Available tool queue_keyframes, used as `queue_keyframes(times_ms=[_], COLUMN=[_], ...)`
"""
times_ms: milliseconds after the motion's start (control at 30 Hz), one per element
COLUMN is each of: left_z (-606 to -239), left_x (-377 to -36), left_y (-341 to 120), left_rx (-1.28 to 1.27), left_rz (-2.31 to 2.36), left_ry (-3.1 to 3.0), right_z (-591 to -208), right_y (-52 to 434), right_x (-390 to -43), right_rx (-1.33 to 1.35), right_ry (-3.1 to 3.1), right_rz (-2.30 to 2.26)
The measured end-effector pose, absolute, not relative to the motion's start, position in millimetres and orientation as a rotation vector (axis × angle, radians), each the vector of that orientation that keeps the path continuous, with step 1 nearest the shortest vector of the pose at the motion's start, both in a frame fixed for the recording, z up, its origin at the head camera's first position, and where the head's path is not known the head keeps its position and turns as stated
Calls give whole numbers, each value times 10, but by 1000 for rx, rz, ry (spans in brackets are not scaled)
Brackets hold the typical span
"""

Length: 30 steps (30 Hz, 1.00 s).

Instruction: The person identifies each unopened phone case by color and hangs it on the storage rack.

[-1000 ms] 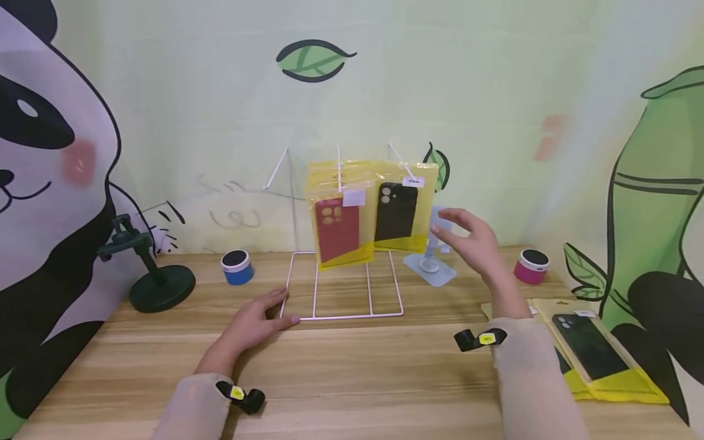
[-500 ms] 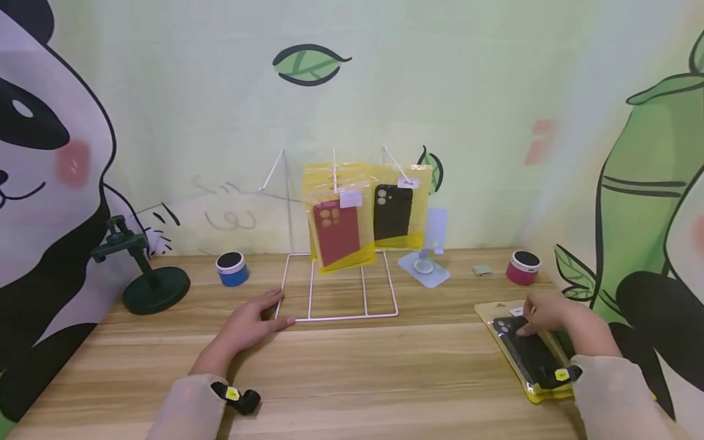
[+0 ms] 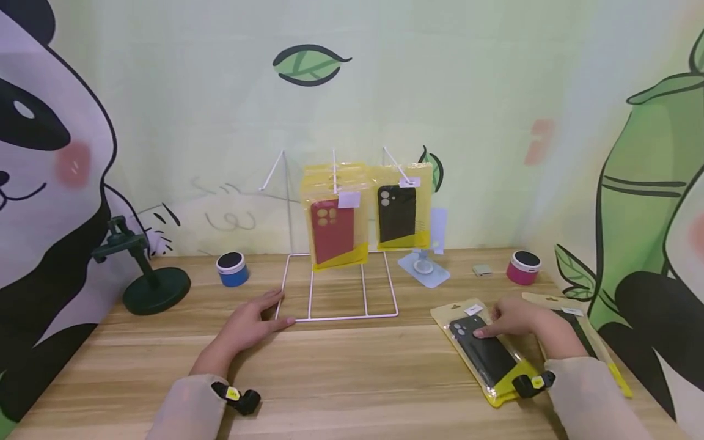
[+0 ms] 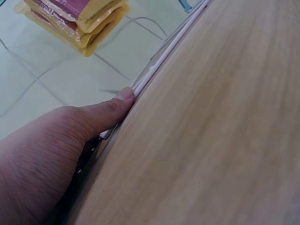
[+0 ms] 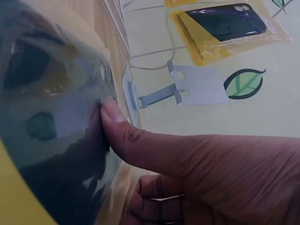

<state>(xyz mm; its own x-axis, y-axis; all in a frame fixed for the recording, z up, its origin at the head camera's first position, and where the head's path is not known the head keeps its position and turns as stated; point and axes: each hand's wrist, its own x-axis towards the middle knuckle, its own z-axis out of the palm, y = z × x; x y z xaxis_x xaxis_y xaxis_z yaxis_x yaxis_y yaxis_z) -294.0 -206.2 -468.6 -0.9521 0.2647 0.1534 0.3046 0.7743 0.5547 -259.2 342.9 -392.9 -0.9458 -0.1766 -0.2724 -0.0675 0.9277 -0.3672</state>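
Observation:
My right hand [image 3: 519, 319] pinches a packaged black phone case [image 3: 486, 359] at its right edge, thumb on the front and fingers beneath. The package lies tilted just above or on the table; which, I cannot tell. In the right wrist view the thumb [image 5: 136, 140] presses the clear film. My left hand [image 3: 247, 327] rests on the front left corner of a white wire rack [image 3: 352, 316], its thumb [image 4: 110, 110] along the front rod. A packaged red phone case [image 3: 332, 232] hangs in front of others on the middle hook, a packaged black one [image 3: 397, 214] on the right hook.
Another packaged case [image 3: 577, 324] lies at the right, partly behind my wrist. A blue speaker [image 3: 232, 269], a pink speaker [image 3: 524, 267], a dark green stand [image 3: 156, 290], a light blue phone stand [image 3: 423, 269] and a small grey piece [image 3: 482, 270] stand around the rack.
My right hand went from beside the hanging packages down to the packages at right, took hold of the packaged black phone case and shifted it left. The left hand stays on the rack.

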Motion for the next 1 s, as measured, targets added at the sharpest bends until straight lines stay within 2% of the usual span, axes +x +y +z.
queue_keyframes(times_ms=[433, 767, 1000], left_z=[-4688, -4685, -4676], left_x=[-2943, -2945, -2938], left_y=[-2083, -2048, -2052], left_rx=[-467, -465, -443], left_rz=[-910, -919, -920], left_ry=[-2892, -2899, -2916], right_z=[-4017, -3985, -3830], right_y=[3351, 3401, 3366], right_x=[-2661, -2695, -2643], right_rx=[-496, -426, -493], right_ry=[2694, 2488, 2308], right_rz=[-702, -1183, -1364])
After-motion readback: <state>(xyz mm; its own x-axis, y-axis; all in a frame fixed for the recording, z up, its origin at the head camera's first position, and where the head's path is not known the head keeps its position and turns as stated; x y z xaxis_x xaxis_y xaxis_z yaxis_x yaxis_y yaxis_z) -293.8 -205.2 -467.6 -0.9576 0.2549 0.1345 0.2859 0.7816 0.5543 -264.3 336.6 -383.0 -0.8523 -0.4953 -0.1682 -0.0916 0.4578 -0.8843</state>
